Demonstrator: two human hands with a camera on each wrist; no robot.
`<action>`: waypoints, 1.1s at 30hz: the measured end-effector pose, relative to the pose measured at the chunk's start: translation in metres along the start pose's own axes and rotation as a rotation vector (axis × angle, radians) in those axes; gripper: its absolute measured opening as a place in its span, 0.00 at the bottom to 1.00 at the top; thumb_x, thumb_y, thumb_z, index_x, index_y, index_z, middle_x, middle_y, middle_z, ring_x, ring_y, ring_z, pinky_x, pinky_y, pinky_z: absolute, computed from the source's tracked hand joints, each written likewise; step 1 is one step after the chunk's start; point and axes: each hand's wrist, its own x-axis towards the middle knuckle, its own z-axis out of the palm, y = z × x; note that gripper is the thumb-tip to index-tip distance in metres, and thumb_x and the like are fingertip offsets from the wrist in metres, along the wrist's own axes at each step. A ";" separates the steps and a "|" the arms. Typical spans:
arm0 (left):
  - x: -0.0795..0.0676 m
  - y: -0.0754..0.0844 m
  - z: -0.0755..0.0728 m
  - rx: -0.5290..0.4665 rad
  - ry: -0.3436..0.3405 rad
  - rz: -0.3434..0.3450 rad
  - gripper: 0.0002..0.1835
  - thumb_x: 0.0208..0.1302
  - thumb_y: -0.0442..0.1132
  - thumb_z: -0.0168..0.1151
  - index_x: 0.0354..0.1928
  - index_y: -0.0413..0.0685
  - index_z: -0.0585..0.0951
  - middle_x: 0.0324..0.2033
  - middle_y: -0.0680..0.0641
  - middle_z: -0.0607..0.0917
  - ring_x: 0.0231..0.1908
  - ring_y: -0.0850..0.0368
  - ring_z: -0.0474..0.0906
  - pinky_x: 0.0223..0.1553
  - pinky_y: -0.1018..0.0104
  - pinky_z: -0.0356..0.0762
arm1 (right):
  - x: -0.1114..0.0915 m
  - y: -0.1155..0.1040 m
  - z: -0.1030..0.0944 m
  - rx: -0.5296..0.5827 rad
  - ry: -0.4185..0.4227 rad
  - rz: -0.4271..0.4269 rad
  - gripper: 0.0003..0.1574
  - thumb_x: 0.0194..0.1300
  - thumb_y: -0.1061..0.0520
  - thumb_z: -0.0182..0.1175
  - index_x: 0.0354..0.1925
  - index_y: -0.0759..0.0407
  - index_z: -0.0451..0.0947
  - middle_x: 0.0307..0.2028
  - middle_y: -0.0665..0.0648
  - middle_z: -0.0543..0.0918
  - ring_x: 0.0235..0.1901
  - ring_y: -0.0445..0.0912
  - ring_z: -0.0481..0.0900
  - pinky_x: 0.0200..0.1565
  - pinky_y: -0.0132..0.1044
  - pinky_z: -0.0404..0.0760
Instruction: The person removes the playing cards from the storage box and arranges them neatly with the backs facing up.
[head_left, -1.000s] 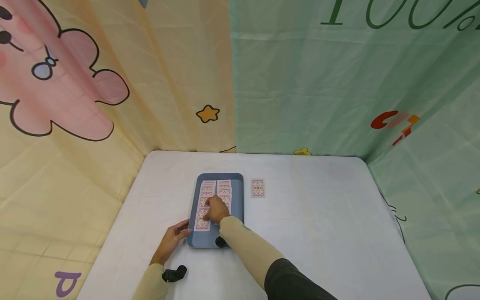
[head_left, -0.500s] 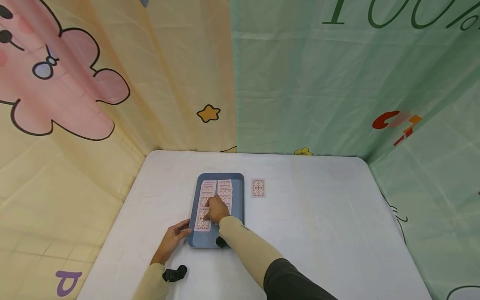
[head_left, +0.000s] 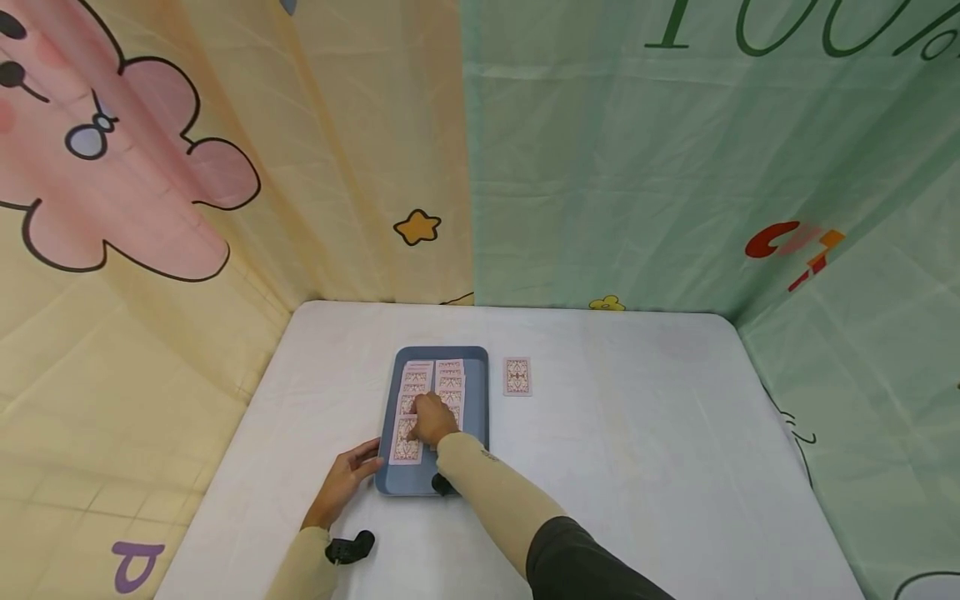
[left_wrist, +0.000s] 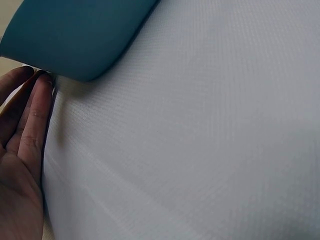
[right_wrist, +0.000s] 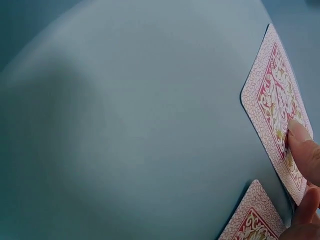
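Right hand (head_left: 435, 419): thumb on card (right_wrist: 276, 100); cannot tell if fingers pinch it.
Card: beneath that thumb, inside tray (head_left: 412, 481).
Left hand (head_left: 345, 480): fingers nearly straight, at the tray's rim.
Column (head_left: 414, 387): apparently being aligned; next calls for lifting the thumb cleanly.
Loose card (head_left: 517, 377): ahead-right of the right hand.

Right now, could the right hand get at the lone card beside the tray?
Probably yes: only the tray's raised rim seems to stand between the right hand and the lone card, which lies uncovered.
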 end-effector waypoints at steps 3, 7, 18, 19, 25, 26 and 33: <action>0.000 0.000 0.000 -0.004 0.002 0.006 0.29 0.67 0.38 0.60 0.66 0.32 0.68 0.60 0.34 0.74 0.60 0.44 0.71 0.59 0.56 0.70 | -0.001 0.000 0.000 -0.015 0.003 -0.005 0.25 0.44 0.54 0.78 0.42 0.58 0.81 0.37 0.52 0.78 0.34 0.43 0.75 0.41 0.39 0.79; -0.001 0.001 0.000 -0.015 -0.003 0.011 0.29 0.67 0.37 0.60 0.66 0.31 0.67 0.60 0.33 0.74 0.60 0.43 0.71 0.58 0.60 0.71 | 0.000 0.001 0.001 -0.013 -0.004 -0.006 0.24 0.45 0.54 0.78 0.42 0.57 0.82 0.38 0.52 0.79 0.35 0.43 0.75 0.41 0.38 0.79; 0.000 0.000 0.000 0.007 -0.001 -0.001 0.29 0.67 0.38 0.60 0.66 0.31 0.67 0.61 0.33 0.73 0.62 0.42 0.68 0.62 0.50 0.66 | 0.001 0.004 0.001 0.046 -0.026 -0.085 0.19 0.45 0.57 0.78 0.36 0.55 0.82 0.35 0.47 0.75 0.35 0.40 0.70 0.42 0.31 0.74; 0.000 0.000 0.000 0.003 -0.002 -0.002 0.29 0.67 0.38 0.60 0.66 0.31 0.67 0.61 0.33 0.73 0.63 0.42 0.68 0.62 0.51 0.66 | 0.001 0.004 0.001 0.047 -0.024 -0.094 0.18 0.45 0.57 0.78 0.36 0.55 0.82 0.34 0.47 0.75 0.34 0.40 0.70 0.42 0.31 0.74; 0.000 0.001 -0.001 0.000 -0.003 0.011 0.29 0.67 0.37 0.60 0.66 0.31 0.67 0.61 0.33 0.73 0.62 0.42 0.68 0.60 0.57 0.68 | 0.004 0.004 0.001 0.075 -0.007 -0.120 0.15 0.48 0.57 0.76 0.34 0.56 0.82 0.32 0.47 0.75 0.33 0.39 0.70 0.41 0.31 0.74; 0.000 0.001 -0.001 0.003 -0.005 0.013 0.29 0.67 0.37 0.60 0.66 0.31 0.67 0.61 0.33 0.73 0.62 0.42 0.68 0.60 0.57 0.69 | 0.004 0.004 0.002 0.089 -0.007 -0.120 0.14 0.49 0.58 0.76 0.34 0.56 0.82 0.31 0.47 0.76 0.32 0.39 0.71 0.41 0.31 0.74; 0.000 0.000 -0.001 0.000 -0.002 0.008 0.29 0.68 0.36 0.59 0.66 0.30 0.66 0.62 0.32 0.72 0.63 0.41 0.68 0.62 0.50 0.67 | 0.005 0.005 0.002 0.280 -0.023 -0.100 0.06 0.55 0.63 0.70 0.31 0.56 0.82 0.27 0.46 0.79 0.29 0.38 0.72 0.36 0.29 0.74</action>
